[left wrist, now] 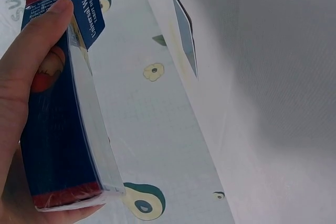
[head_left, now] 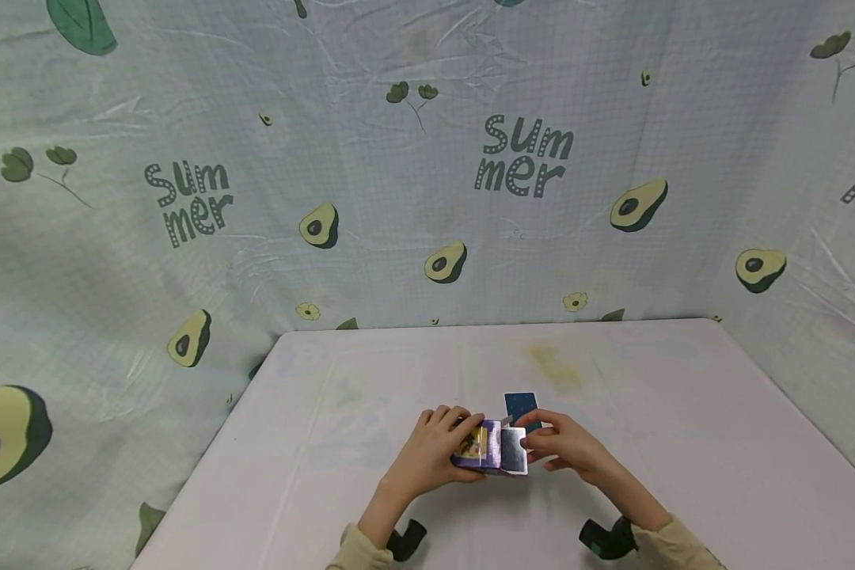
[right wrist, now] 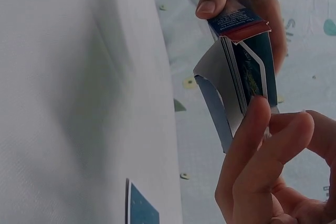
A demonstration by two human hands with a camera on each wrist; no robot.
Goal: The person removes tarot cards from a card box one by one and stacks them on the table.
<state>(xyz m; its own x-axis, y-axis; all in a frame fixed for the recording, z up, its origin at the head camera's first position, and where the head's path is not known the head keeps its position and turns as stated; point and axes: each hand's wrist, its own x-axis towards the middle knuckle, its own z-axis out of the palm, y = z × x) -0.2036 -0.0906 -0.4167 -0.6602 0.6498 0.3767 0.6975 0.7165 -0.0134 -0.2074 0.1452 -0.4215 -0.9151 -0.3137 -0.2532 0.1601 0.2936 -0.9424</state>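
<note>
My left hand (head_left: 438,451) grips a tarot card box (head_left: 486,443) round its sides, above the table. In the left wrist view the box (left wrist: 58,129) is dark blue with red ends, and an end flap (left wrist: 88,11) printed "Universal Waite Tarot Deck" stands folded out. A stack of tarot cards (right wrist: 239,74) shows in the opened end, with a white-bordered card at one side. At that end my right hand (head_left: 570,447) has its curled fingertips (right wrist: 259,106) on the cards, pinching them by the edge; other fingers partly hide the contact.
A blue card or thin card stack (head_left: 518,405) lies on the white table (head_left: 385,380) just beyond the right hand. Patterned cloth (head_left: 370,182) hangs behind and beside the table. Dark wrist straps with cameras (head_left: 607,540) sit below each hand.
</note>
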